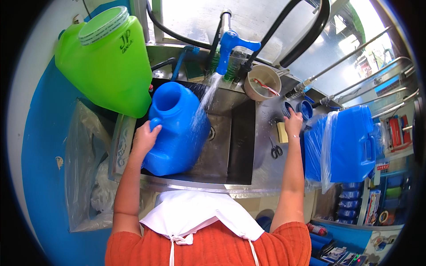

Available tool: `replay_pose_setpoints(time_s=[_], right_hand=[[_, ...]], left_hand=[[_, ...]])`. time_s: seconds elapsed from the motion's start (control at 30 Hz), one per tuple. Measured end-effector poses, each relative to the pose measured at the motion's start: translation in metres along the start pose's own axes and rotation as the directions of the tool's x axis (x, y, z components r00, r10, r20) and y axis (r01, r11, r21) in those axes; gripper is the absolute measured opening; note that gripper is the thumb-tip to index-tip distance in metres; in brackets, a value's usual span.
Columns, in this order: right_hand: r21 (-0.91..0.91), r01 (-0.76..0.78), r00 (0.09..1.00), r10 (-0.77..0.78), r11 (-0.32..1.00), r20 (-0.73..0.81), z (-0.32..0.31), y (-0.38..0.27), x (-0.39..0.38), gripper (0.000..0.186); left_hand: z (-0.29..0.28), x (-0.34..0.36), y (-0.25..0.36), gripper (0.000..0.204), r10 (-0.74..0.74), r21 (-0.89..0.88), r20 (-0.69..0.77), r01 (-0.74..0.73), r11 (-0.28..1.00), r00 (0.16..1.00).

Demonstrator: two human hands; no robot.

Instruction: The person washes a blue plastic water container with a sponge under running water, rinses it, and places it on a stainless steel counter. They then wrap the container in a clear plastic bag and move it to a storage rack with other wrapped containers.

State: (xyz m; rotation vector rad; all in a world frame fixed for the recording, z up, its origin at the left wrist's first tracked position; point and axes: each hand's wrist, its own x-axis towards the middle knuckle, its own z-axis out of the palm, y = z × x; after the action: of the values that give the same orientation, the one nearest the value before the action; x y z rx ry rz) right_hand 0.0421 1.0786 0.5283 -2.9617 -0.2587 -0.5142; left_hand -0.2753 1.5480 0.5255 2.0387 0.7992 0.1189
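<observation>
My left hand grips the handle of a blue water jug, which sits tilted in the steel sink with its open mouth upward. Water pours from a blue-handled faucet onto the jug's right side. On the counter right of the sink, my right hand has its fingers closed on a dark blue cap, beside another blue cap. A yellow sponge and black-handled scissors lie just left of my right forearm.
A large green jug stands at the back left above a clear plastic bag. A beige bucket is behind the sink among black hoses. Another blue jug, partly wrapped in plastic, stands at the right, near metal pipes and shelves.
</observation>
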Motion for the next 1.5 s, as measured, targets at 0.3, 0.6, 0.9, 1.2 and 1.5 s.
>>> replay_pose_setpoints(time_s=[0.3, 0.6, 0.9, 1.2, 1.5], right_hand=[[-0.004, -0.130, 0.988, 0.130, 0.992, 0.085, 0.031, 0.014, -0.080, 0.057], [0.440, 0.409, 0.910, -0.324, 0.799, -0.257, -0.011, -0.255, -0.143, 0.034], [0.870, 0.086, 0.959, -0.278, 0.486, 0.061, -0.020, -0.205, -0.049, 0.022], [0.593, 0.737, 0.470, -0.876, 0.323, -0.107, -0.024, -0.266, -0.109, 0.029], [0.437, 0.686, 0.533, -0.810, 0.582, 0.242, 0.000, -0.292, -0.117, 0.054]], left_hand=[[0.027, -0.014, 0.069, 0.046, 0.208, 0.349, 0.104, -0.231, 0.908, 0.973], [0.077, -0.013, 0.113, 0.039, 0.236, 0.391, 0.146, -0.275, 0.878, 0.961], [0.013, 0.008, 0.066, 0.050, 0.569, 0.336, 0.403, -0.694, 0.637, 0.717], [0.060, 0.039, 0.086, 0.077, 0.487, 0.226, 0.132, -0.504, 0.833, 0.863], [0.077, 0.066, 0.091, 0.060, 0.614, 0.322, 0.066, -0.599, 0.733, 0.786]])
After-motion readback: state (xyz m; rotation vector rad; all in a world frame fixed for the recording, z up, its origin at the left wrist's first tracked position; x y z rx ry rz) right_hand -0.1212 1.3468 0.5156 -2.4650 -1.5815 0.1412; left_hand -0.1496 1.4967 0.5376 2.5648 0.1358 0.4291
